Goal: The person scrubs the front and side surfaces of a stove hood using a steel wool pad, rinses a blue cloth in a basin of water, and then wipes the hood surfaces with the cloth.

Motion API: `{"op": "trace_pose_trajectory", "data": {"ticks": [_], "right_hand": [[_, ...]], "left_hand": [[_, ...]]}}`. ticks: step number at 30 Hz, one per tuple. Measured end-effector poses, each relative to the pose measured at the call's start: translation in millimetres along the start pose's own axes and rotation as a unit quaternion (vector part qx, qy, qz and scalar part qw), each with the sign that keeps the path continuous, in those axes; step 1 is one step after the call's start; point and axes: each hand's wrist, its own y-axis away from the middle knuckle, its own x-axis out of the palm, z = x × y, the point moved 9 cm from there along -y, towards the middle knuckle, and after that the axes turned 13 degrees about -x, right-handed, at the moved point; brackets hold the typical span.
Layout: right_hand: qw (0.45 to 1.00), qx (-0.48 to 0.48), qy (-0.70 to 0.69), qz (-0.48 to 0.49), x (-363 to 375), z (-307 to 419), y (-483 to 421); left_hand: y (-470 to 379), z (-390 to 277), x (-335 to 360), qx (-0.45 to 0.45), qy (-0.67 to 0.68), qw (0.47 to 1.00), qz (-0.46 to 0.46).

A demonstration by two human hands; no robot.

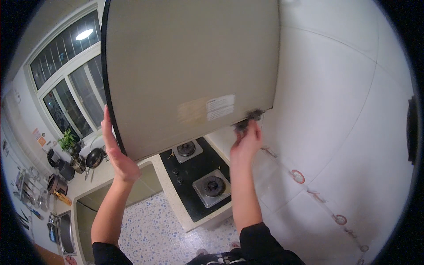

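Note:
Before me is the side of a large grey-beige metal panel, apparently a range hood (192, 59), with a black front edge (105, 76). My left hand (121, 159) lies flat along that edge near its lower corner, gripping nothing. At the panel's bottom edge, close to the wall, my right hand (246, 140) holds a dark, blurred scouring pad (253, 115), probably steel wool. The pad touches or nearly touches the edge. A white label (220, 107) bearing writing and a yellowish patch (192, 111) are on the panel's lower part.
Below stands a black gas hob (188, 195) with two burners, set in a pale counter (174, 202). White wall tiles (324, 99) rise on the right. Leftward are a wok (94, 157), a potted plant (67, 140), a metal sink (66, 228) and a window (71, 76).

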Motion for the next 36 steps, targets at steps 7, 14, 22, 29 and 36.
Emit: {"op": "trace_pose_trajectory", "data": {"ticks": [7, 14, 22, 29, 36], "right_hand": [[0.999, -0.020, -0.003, -0.032, -9, 1, -52], [0.998, 0.011, 0.055, 0.003, -6, -7, 7], [0.998, -0.017, 0.017, -0.055, -9, 13, -79], [0.998, 0.060, 0.017, -0.014, -7, -18, 7], [0.998, 0.030, -0.044, -0.035, 0, -2, -30]], "left_hand": [[0, 0, 3, -0.037, 0.056, 0.998, 0.005], [2, 4, -2, -0.053, 0.055, 0.997, 0.005], [-1, 2, 3, -0.043, 0.045, 0.998, 0.017], [3, 2, 2, -0.057, 0.052, 0.997, 0.022], [3, 3, 4, -0.059, 0.080, 0.995, 0.032]]}}
